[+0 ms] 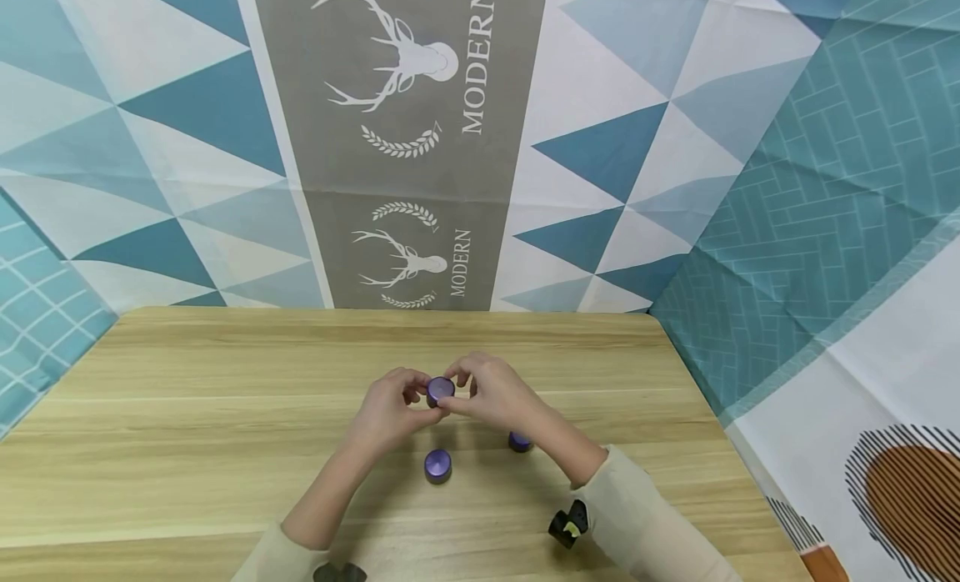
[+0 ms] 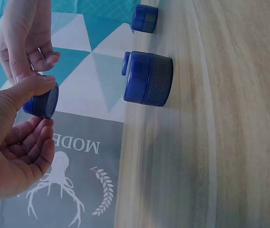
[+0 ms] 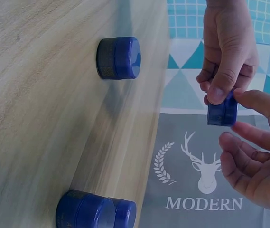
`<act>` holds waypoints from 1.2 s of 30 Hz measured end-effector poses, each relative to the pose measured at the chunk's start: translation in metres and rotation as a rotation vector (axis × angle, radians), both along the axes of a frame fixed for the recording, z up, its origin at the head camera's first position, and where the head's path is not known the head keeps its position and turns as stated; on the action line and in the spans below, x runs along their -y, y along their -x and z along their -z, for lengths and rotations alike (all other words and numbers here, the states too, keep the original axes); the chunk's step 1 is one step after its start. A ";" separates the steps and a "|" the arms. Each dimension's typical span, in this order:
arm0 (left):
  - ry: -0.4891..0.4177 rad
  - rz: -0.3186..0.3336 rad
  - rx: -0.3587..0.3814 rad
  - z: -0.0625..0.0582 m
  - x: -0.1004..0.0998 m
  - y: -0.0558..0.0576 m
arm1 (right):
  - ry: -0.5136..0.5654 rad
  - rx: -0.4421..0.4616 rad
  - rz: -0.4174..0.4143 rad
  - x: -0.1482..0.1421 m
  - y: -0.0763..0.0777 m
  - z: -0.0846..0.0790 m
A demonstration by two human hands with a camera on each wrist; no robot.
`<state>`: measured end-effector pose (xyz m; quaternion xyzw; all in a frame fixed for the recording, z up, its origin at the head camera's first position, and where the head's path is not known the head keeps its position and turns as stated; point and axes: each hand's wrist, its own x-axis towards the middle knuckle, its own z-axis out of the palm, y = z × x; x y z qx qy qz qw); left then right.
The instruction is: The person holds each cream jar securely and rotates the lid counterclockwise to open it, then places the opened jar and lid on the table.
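Observation:
A small round purple-blue lidded jar (image 1: 440, 388) is held up above the table between both hands. My left hand (image 1: 386, 408) pinches it from the left with thumb and fingers. From the right, my right hand (image 1: 491, 392) grips the same jar, its thumb and index finger at opposite edges in the right wrist view. A similar jar (image 1: 438, 466) stands upright on the table just in front of the hands. Another jar (image 1: 520, 441) is partly covered by the right forearm. Behind the large jar (image 2: 149, 78) in the left wrist view, a further jar (image 2: 125, 63) peeks out.
The wooden table (image 1: 187, 449) ends at a back edge against a patterned cloth wall (image 1: 592, 148). Teal tiled cloth (image 1: 810, 232) hangs along the right side. A black wrist camera mount (image 1: 567, 524) sits by the right sleeve.

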<state>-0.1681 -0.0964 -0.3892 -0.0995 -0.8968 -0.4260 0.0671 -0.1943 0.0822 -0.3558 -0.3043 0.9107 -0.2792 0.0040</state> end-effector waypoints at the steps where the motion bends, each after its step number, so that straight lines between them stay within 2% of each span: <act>1: 0.001 -0.001 -0.002 0.000 0.000 0.000 | -0.002 0.005 -0.008 -0.001 0.000 0.000; 4: 0.002 -0.006 -0.004 -0.001 -0.001 0.000 | -0.005 0.021 -0.016 -0.002 -0.001 -0.002; 12: -0.006 -0.014 0.007 -0.001 -0.001 0.000 | 0.026 0.033 0.031 -0.007 -0.003 -0.001; 24: -0.019 -0.010 -0.025 -0.002 -0.003 -0.001 | 0.005 0.030 0.013 -0.010 -0.004 0.000; 31: -0.034 -0.018 -0.009 -0.003 -0.003 -0.001 | 0.059 0.056 0.058 -0.010 -0.003 0.000; 36: -0.048 -0.014 0.008 -0.002 -0.004 -0.001 | 0.081 0.043 0.043 -0.010 -0.004 0.000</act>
